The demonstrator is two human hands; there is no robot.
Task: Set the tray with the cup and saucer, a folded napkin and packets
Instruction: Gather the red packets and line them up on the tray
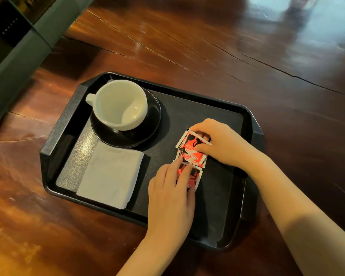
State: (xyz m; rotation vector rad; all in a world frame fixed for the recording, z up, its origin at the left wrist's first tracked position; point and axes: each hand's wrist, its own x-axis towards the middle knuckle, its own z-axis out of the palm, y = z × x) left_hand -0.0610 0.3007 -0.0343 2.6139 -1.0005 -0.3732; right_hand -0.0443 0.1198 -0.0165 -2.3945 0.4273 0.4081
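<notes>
A black plastic tray (72, 116) lies on the wooden table. At its far left an empty white cup (120, 104) stands on a black saucer (147, 128). A folded white napkin (111, 174) lies in the tray's near left part. Right of the napkin, three red, black and white packets (191, 154) lie in an overlapping row on the tray floor. My left hand (169, 198) presses its fingertips on the nearest packet. My right hand (221, 142) pinches the farthest packet at its right edge and partly covers it.
The dark, glossy wooden table (207, 46) has long cracks running across it. A dark green cabinet edge (22, 52) stands at the upper left beside the table.
</notes>
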